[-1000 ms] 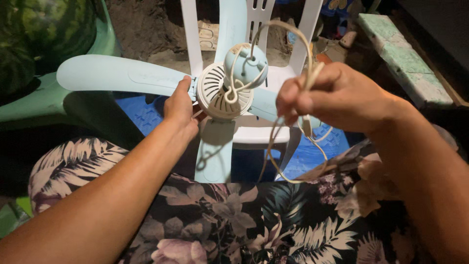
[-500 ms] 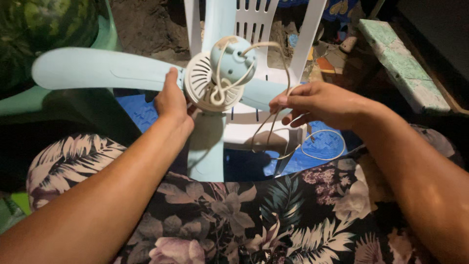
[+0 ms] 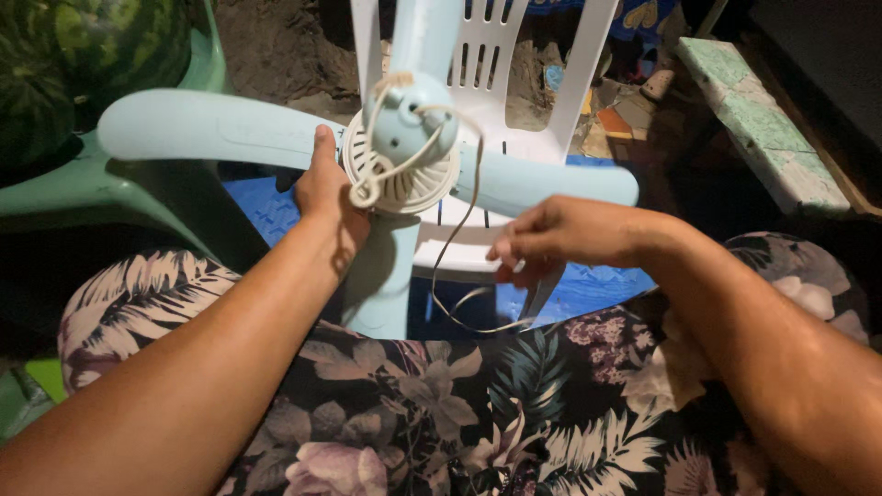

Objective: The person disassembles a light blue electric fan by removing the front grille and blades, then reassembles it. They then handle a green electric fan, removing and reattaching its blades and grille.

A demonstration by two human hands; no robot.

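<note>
A pale blue fan with three long blades has a round vented motor housing at its middle. A cream cord is wound around the housing and hangs down in a loose loop. My left hand grips the fan at the left side of the housing. To the right, below one blade, my right hand has its fingers pinched on the cord's free length. Both forearms reach over my lap, which is covered in dark floral cloth.
A white plastic chair stands just behind the fan. A green plastic chair holding a watermelon is at the left. A green tiled block lies at the right, and a blue mat covers the dirt floor.
My right hand has dropped from beside the housing to lower right, drawing the cord out into a slack loop. The fan has tilted up and shifted right; my left hand keeps its grip.
</note>
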